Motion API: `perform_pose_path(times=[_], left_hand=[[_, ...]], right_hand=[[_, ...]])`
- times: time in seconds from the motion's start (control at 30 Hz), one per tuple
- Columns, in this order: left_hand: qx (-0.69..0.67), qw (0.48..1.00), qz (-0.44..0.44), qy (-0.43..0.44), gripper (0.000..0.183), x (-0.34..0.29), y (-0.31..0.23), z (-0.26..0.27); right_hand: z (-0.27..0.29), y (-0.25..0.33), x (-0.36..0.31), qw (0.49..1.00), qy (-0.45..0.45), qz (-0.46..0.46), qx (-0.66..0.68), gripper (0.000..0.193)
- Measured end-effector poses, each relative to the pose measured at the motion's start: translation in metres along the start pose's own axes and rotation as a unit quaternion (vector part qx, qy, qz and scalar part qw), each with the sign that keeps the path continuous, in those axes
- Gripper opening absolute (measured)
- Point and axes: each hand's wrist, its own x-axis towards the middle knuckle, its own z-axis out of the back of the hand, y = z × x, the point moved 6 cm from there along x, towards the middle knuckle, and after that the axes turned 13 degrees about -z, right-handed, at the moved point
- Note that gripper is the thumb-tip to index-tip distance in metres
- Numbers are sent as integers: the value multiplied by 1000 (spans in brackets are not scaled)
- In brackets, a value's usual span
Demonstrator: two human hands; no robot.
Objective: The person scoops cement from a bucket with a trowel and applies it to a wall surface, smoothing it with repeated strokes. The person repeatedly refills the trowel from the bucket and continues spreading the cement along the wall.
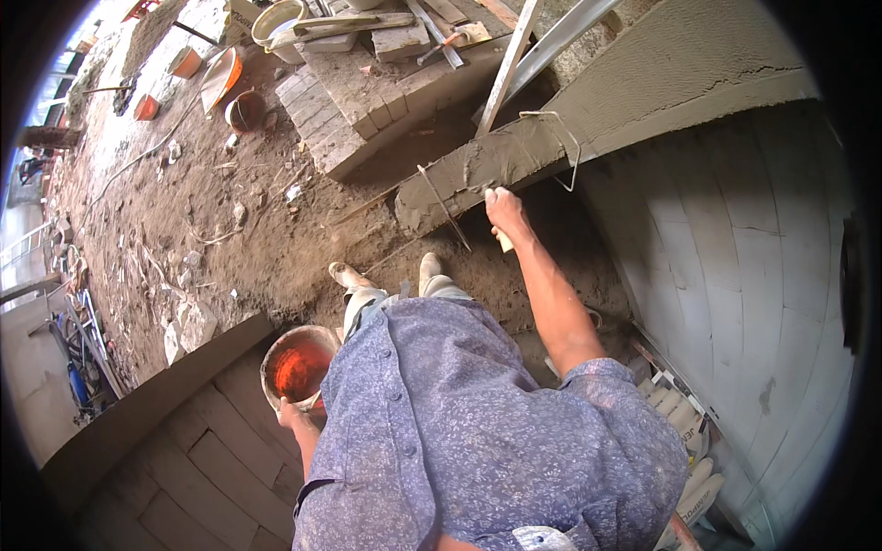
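My right hand [506, 217] is closed on a trowel by its pale handle [504, 241]; its blade is hard to make out against the grey mortar. Fresh, uneven mortar [491, 161] coats the top of the low wall in front of me, right beside that hand. My left hand [294, 415] grips the rim of an orange-lined bucket [300, 367], held low at my left side. The bucket's outside is crusted with mortar, and it looks nearly empty inside. A thin metal rod [444, 209] and a bent metal rod clamp [577, 156] straddle the wall's top.
Long straight boards [511, 69] lean near the wall. Beyond stands a brick stack [349, 101] carrying a pale bucket [278, 26] and a hammer [442, 47]. Orange buckets [244, 111] lie on the dirt. Block walls [735, 230] rise right and lower left; sacks [684, 418] sit behind me.
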Motion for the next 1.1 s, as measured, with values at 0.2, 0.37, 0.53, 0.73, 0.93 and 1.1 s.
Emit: perform_pose_path(times=[0.2,0.37,0.53,0.73,0.93,1.1], left_hand=[[-49,998,-41,22,43,7,1,-12],[-40,999,-24,27,35,-7,-18,-30],[-1,996,-47,81,34,-4,-31,-50],[-11,994,-68,86,40,9,-19,-60],[-109,992,-12,60,43,-13,-26,-50],[-15,997,-47,67,36,-24,-60,-50]], right_hand=[[-22,-5,-22,966,43,163,-199,41],[34,-9,-17,894,-99,278,-338,30],[65,-32,6,959,-132,123,-218,32],[40,-98,-22,988,-48,54,-140,37],[78,-105,-12,989,-125,60,-50,39],[52,-57,41,997,-48,24,52,44]])
